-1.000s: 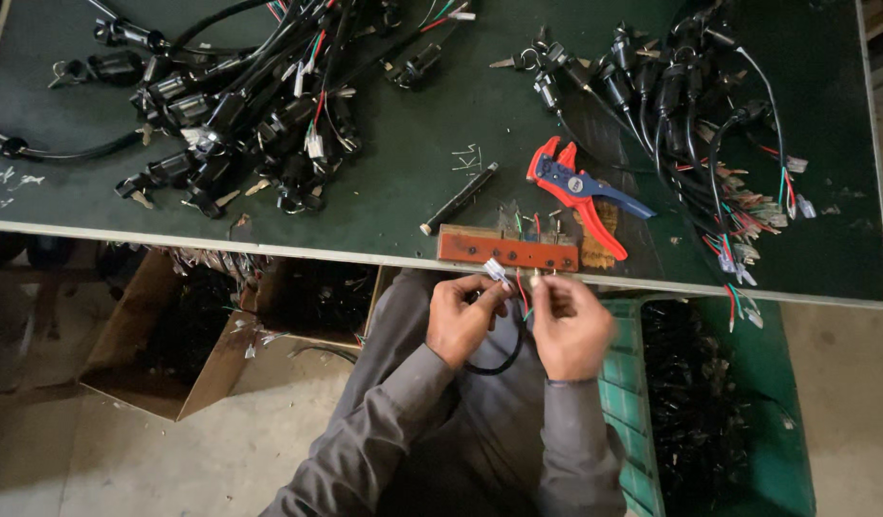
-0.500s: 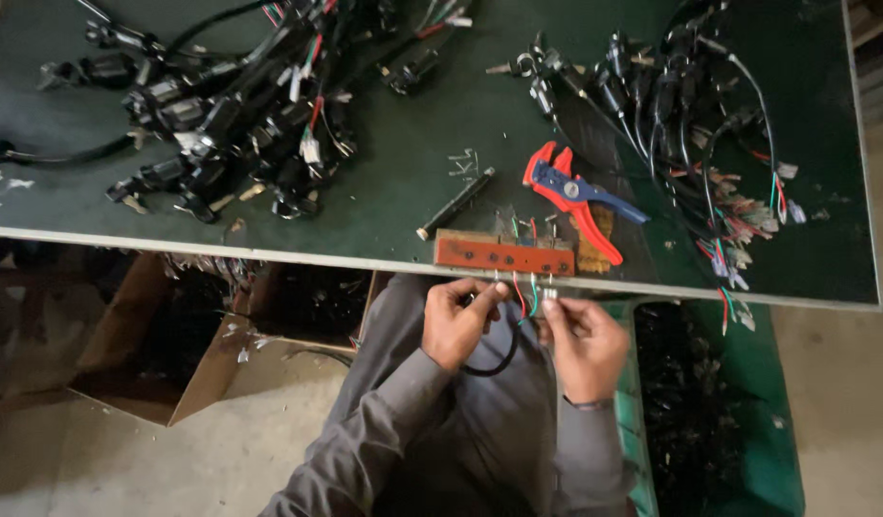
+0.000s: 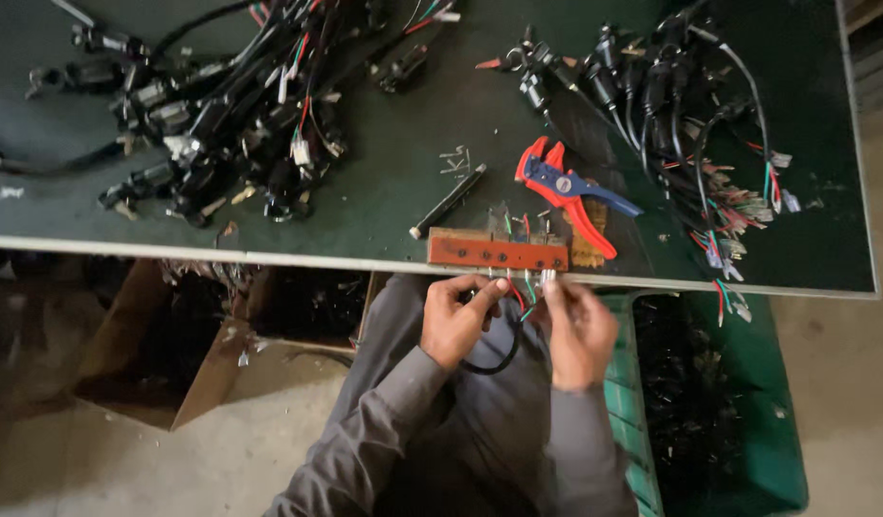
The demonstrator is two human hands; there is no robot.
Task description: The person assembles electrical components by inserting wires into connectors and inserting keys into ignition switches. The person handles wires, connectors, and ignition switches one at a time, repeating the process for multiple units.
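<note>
Head view, looking down on hands at table edge.

Left hand point(image 3: 458, 321) and right hand point(image 3: 577, 325) side by side just under near edge of green table point(image 3: 384, 206). Both pinched shut on thin coloured wires point(image 3: 525, 292) of a black cable point(image 3: 494, 359), fingertips up against underside of brown wooden block point(image 3: 497, 253). Cable loops down at 6 o'clock from the hands, over the lap.

Block sits flush on table edge, 12 o'clock from hands, short pins and wire ends standing on its top. Red and blue wire stripper point(image 3: 568, 191) at 1 o'clock from block, tip nearly touching it. Black pen-like rod point(image 3: 448, 201) at 11 o'clock, tilted, just apart from block. Few small metal bits point(image 3: 454, 160) beyond rod.

Big tangle of black cables and plugs point(image 3: 212, 105) at 10 o'clock, well apart. Second bunch of plugs with coloured wire tails point(image 3: 671, 105) at 2 o'clock, tails trailing to the table edge right of block.

Below table: open cardboard box point(image 3: 202, 354) at 9 o'clock from hands, green crate point(image 3: 748, 450) full of dark parts at 3 to 4 o'clock, touching right sleeve side. Bare table strip left of block along near edge; concrete floor point(image 3: 58, 460) open at 8 o'clock.
</note>
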